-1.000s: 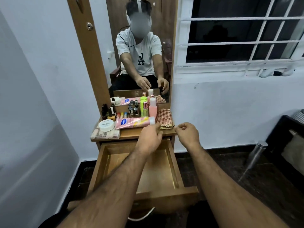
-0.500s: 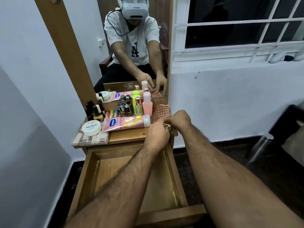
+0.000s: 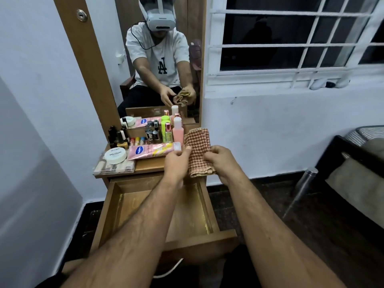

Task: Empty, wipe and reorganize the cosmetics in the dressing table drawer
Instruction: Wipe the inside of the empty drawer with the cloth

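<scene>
Red-and-cream checked cloth [image 3: 197, 150]; pink tube [image 3: 152, 152] w/ blue logo; white jar [image 3: 115, 155]; pink bottle [image 3: 178, 132]; brown wood drawer [image 3: 202, 240], yellowish inside.

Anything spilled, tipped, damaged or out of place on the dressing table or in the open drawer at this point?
Nothing stands out. The drawer is open and bare inside, apart from pale streaks on its floor. The cosmetics stand grouped on the table top; the pink tube lies on its side, no spill seen. Both hands, left and right, hold the checked cloth.

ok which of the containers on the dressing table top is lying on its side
The long pink tube with the blue oval logo, lying flat along the front; the bottles behind it, like the pink bottle, stand upright.
</scene>
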`<state>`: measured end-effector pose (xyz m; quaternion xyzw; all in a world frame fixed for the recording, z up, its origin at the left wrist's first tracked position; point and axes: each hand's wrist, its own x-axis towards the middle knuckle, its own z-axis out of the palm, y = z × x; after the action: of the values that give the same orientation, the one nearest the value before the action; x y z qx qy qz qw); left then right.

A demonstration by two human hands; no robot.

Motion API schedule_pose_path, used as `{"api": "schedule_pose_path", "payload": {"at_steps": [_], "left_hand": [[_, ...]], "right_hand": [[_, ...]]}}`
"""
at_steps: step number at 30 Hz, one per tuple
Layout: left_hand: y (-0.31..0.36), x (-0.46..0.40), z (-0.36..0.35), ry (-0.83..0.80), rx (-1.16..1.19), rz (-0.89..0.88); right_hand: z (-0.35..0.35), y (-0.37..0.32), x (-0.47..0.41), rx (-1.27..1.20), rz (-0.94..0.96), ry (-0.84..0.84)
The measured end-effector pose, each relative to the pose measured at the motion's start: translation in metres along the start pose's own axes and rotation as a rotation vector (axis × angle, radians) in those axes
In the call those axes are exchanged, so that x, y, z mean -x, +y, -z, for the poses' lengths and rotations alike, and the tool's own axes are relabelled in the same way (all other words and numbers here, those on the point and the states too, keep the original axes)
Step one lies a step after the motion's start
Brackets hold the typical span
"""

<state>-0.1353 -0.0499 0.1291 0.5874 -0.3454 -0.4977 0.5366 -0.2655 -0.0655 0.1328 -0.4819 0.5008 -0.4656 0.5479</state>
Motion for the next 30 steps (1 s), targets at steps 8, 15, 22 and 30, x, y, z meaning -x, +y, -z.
{"api": "schedule_pose_path", "payload": {"at_steps": [8, 15, 22, 30], "left_hand": [[-0.007, 0.065, 0.061, 0.056, 0.211, 0.038], [-0.026, 0.091, 0.116, 0.072, 0.037, 0.039], [-0.038, 0.086, 0.153, 0.083, -0.085, 0.005], [-0.065, 0.068, 0.221, 0.541, -0.57, -0.121]], "right_hand": [[-0.039, 0.03, 0.068, -0.171, 0.03, -0.171], [-0.078, 0.052, 0.088, -0.158, -0.125, -0.324], [-0.102, 0.067, 0.08, -0.064, -0.08, -0.39], [-0.13, 0.096, 0.045, 0.315, 0.011, -0.025]]}}
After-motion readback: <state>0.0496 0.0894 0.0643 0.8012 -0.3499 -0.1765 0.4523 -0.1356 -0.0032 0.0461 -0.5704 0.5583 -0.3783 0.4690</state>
